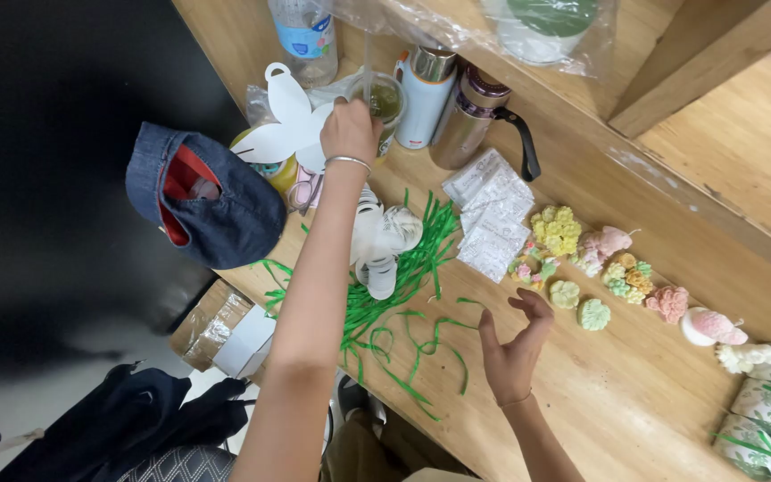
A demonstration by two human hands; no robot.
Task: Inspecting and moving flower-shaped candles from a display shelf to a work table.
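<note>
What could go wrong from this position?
The left hand grips a clear cup of green drink crowded between bottles; lifting it might knock the white flask over. A spill would likely reach the white packets and green ribbons. The forearm could also brush the white paper cutout.

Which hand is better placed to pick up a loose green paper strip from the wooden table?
Right hand: it hovers open just beside the green paper strips. Left hand is far off, at the clear cup.

Ribbon strips (403, 295) mid-table, packets (493, 214) to their right, flasks (470, 120) behind, cap (207, 201) at left edge.
</note>
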